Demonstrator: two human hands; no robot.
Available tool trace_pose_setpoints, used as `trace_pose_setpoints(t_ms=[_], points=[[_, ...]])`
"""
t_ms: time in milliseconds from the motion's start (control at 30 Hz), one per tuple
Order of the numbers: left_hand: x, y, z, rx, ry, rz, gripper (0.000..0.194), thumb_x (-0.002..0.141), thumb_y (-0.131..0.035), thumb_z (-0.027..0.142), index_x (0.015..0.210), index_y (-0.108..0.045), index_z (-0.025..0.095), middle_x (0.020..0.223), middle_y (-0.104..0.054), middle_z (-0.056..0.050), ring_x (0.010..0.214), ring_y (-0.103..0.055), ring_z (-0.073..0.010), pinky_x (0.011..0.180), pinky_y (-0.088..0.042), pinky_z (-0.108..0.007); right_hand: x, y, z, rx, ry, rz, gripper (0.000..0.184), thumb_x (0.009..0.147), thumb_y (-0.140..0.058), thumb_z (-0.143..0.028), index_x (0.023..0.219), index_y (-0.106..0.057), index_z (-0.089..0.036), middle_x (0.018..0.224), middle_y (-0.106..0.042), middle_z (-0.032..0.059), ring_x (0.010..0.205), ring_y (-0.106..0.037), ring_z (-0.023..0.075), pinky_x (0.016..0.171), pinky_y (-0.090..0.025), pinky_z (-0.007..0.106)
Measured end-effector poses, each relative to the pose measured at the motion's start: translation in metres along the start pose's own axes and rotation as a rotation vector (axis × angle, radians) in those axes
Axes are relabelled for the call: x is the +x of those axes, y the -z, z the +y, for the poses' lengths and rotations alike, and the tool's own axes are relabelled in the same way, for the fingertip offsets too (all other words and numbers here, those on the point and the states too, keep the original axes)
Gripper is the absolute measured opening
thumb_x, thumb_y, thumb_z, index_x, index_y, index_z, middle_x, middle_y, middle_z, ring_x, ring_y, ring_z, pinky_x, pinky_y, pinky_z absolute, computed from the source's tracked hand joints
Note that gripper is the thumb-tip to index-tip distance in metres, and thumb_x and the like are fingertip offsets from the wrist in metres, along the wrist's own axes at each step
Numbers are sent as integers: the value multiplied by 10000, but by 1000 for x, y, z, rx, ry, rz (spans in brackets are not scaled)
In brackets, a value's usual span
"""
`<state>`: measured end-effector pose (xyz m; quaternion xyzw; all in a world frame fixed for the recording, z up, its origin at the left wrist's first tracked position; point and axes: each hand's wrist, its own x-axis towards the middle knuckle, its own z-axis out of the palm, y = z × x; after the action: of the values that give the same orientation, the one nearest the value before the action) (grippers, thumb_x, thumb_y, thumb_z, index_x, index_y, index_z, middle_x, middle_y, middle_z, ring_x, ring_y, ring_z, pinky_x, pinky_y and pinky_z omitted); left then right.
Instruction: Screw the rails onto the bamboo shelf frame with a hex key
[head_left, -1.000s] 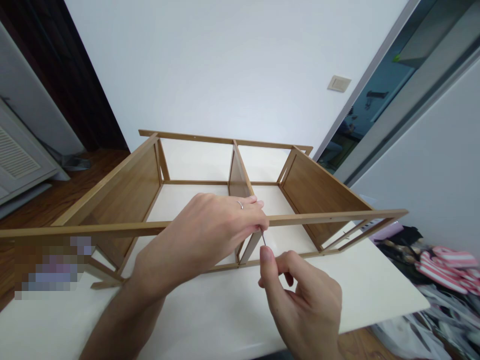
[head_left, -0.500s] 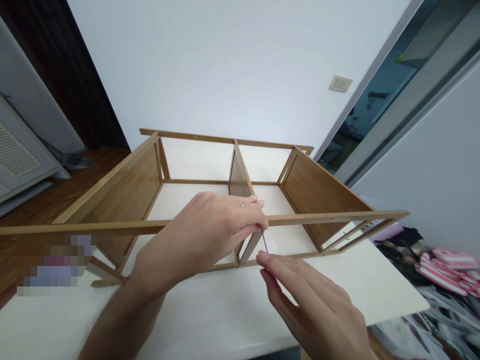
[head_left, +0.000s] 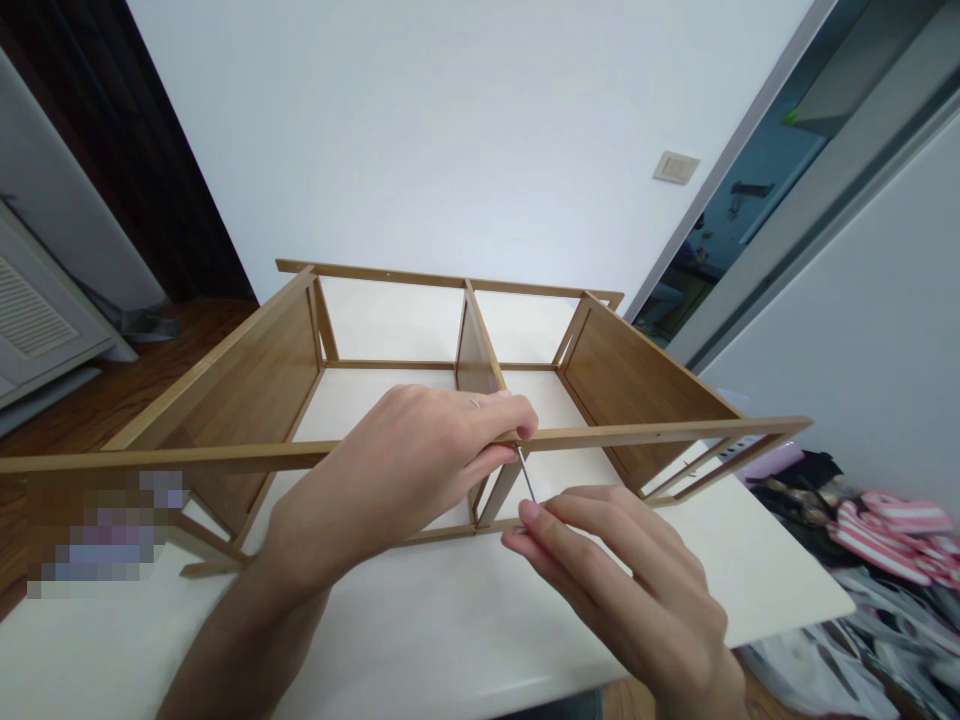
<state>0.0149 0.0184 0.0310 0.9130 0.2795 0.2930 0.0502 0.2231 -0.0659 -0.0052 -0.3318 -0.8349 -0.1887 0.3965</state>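
Brown wood makes the frame (head_left: 475, 352) on the white worktop (head_left: 420, 620); the left hand (head_left: 442, 440) pinches its front bar (head_left: 600, 436); the right hand (head_left: 622, 585) pinches a metal stick (head_left: 528, 475) reaching that bar; this looks like turning, and another turn calls for a steady stick.

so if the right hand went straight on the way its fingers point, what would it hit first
Apart from the thin rod it pinches, the right hand would probably meet the near end of the middle board; depth is unclear, so the left hand could come first.
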Motion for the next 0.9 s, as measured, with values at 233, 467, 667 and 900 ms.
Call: trace_pose_setpoints(t_ms=[233, 467, 667, 900], points=[[-1, 0, 0, 11, 18, 2, 219, 995, -650, 253, 1207, -626, 305, 1125, -791, 51, 873, -764, -164, 666, -443, -252, 3, -6, -6, 44, -57, -38, 177, 926, -699, -74, 1061, -629, -165, 790, -710, 23, 674, -656, 137, 616, -531, 277], [2, 0, 1, 16, 9, -15, 161, 1007, -633, 243, 1157, -648, 299, 1095, -790, 55, 889, -764, -161, 725, -475, -248, 5, 0, -2, 33, 4, -141, 84, 975, -665, -94, 1001, -614, -156, 788, -691, 31, 702, -643, 141, 643, -506, 282], [2, -1, 1, 31, -37, -3, 139, 1013, -600, 207, 902, -662, 263, 916, -769, 65, 897, -764, -169, 829, -506, -250, 3, 2, -2, 31, -45, -166, 78, 1004, -622, -106, 1058, -626, -162, 830, -679, 25, 708, -614, 123, 634, -481, 257], [1, 0, 1, 0, -2, -9, 105, 1011, -606, 205, 971, -675, 274, 989, -783, 60, 903, -763, -163, 794, -501, -244, -3, 3, -4, 64, -77, -137, 223, 964, -663, -67, 1175, -633, -131, 916, -732, 60, 783, -679, 150, 714, -538, 276]])
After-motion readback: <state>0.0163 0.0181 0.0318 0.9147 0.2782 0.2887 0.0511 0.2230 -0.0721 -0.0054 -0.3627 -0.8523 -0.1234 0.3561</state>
